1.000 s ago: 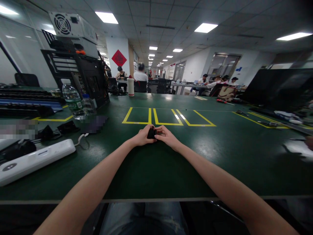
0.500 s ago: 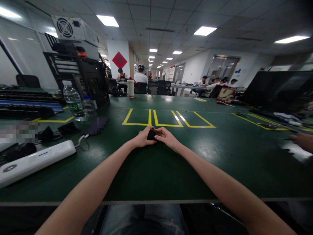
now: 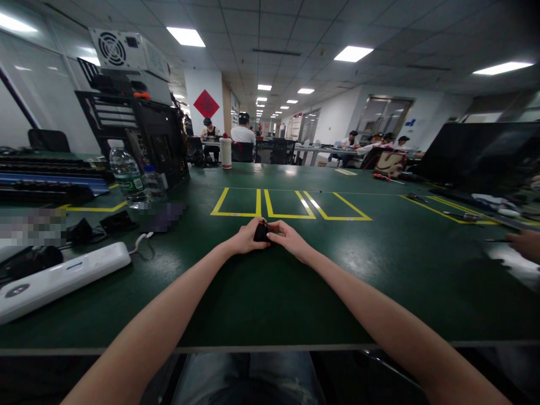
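Between my two hands is a small black object [image 3: 261, 232], partly covered by my fingers; its kind cannot be made out. My left hand [image 3: 246, 237] is closed around its left side, thumb below and fingers over the top. From the right, my right hand [image 3: 286, 236] pinches the same object with thumb and fingertips. Both hands rest low over the green table [image 3: 270, 298], just in front of the yellow tape outlines [image 3: 291, 216].
At left lie a white power strip [image 3: 67, 275], a dark phone [image 3: 164, 216], water bottles [image 3: 129, 174] and an open computer case [image 3: 158, 135]. A white cup [image 3: 226, 153] stands farther back. At right are screwdrivers [image 3: 462, 216], a dark monitor [image 3: 481, 157] and another person's hand [image 3: 525, 244].
My hands and the black object look almost unmoved. At the right edge, the other person's hand has shifted slightly.
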A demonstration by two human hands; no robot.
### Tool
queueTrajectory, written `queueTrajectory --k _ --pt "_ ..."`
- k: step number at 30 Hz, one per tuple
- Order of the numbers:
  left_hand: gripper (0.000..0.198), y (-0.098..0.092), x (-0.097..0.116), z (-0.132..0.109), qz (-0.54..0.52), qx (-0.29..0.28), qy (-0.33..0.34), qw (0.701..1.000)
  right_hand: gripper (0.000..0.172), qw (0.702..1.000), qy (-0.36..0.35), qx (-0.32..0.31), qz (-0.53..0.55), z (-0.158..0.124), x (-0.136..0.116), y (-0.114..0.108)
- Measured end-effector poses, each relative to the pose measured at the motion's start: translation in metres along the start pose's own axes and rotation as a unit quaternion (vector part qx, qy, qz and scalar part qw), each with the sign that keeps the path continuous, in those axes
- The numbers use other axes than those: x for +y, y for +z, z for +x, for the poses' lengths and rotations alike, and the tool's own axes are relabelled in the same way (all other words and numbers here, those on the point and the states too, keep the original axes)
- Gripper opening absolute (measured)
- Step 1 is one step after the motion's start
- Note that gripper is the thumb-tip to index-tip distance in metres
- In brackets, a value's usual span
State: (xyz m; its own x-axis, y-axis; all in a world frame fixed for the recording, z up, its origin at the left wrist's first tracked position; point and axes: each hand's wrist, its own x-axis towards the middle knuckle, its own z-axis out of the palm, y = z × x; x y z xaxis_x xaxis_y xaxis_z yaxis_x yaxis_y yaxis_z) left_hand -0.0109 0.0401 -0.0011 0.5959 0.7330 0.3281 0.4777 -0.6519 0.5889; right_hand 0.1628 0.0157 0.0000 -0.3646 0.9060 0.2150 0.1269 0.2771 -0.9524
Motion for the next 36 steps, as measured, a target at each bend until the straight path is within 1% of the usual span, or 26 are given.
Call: queueTrajectory --k 3,7,9,14,18,25,32,36 --pt "0.058 -0.0010 0.0013 -0.0008 -0.001 -0.001 0.001 1.000 0.030 1.000 -0.018 -0.005 0.009 -0.0020 -0.0016 -0.0005" --pt "0.059 -0.0023 0.0022 -0.0017 -0.003 -0.001 0.001 1.000 0.025 0.999 -0.036 0.008 -0.003 -0.0027 -0.0025 0.0005" --pt "0.060 -0.0017 0.0007 -0.0011 -0.001 -0.002 0.003 1.000 0.025 0.999 -0.031 0.010 -0.006 -0.0016 -0.0012 0.0009" --pt "0.059 0.0018 -0.0039 0.0017 0.011 0.009 0.008 1.000 0.034 1.000 -0.008 0.011 -0.007 0.0024 0.0053 -0.0003" --pt "0.057 0.0016 -0.0034 0.0014 0.012 0.005 0.013 1.000 0.033 1.000 -0.023 0.003 -0.008 0.0027 0.0065 -0.0007" --pt "0.059 -0.0003 -0.0019 0.0003 0.000 0.004 0.004 1.000 0.024 0.999 -0.046 0.016 -0.016 0.0016 0.0056 0.0010" --pt "0.057 -0.0020 0.0036 -0.0004 0.002 -0.006 0.001 1.000 0.033 0.999 -0.021 0.012 -0.030 0.0019 0.0051 0.0008" --pt "0.056 -0.0025 0.0058 -0.0008 0.003 -0.008 -0.003 1.000 0.032 0.999 -0.034 0.009 -0.020 0.0018 0.0053 0.0019"
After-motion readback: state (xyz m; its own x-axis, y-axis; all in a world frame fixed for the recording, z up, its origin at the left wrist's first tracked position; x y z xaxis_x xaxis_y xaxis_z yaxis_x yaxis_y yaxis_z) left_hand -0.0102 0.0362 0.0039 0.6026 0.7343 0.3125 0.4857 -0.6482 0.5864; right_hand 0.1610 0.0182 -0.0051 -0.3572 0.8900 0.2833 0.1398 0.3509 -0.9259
